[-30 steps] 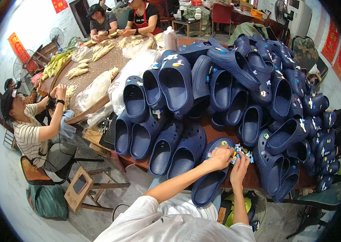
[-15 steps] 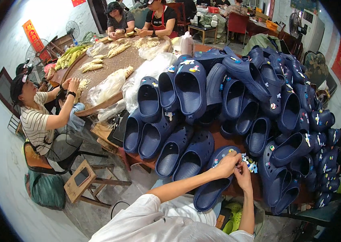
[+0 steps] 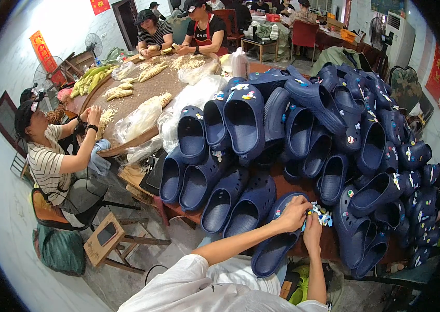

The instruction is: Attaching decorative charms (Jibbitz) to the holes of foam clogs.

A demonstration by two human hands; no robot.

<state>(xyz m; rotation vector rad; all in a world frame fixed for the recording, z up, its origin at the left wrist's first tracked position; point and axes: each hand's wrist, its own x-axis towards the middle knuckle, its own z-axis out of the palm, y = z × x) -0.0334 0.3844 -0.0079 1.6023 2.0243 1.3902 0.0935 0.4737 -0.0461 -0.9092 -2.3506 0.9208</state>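
Observation:
A navy foam clog lies at the table's near edge, its heel toward me. My left hand bends over its perforated toe part, fingers closed at the clog's right side. Close beside it, my right hand has its fingertips pinched together; what sits in them is too small to make out. Small blue and yellow bits show between the two hands. A little pile of white, blue and yellow shoe charms lies just right of my fingers. A few charms show on the clog's upper, partly hidden by my left hand.
Stacked navy clogs crowd the table ahead and right, many with charms. A round woven tray with corn stands beyond; people sit around it. A wooden stool with a phone is at left. Lime-green clogs lie below the table edge.
My right hand has shifted slightly down, and my hands have parted a little, showing more of the charm pile. The clog stays in nearly the same place.

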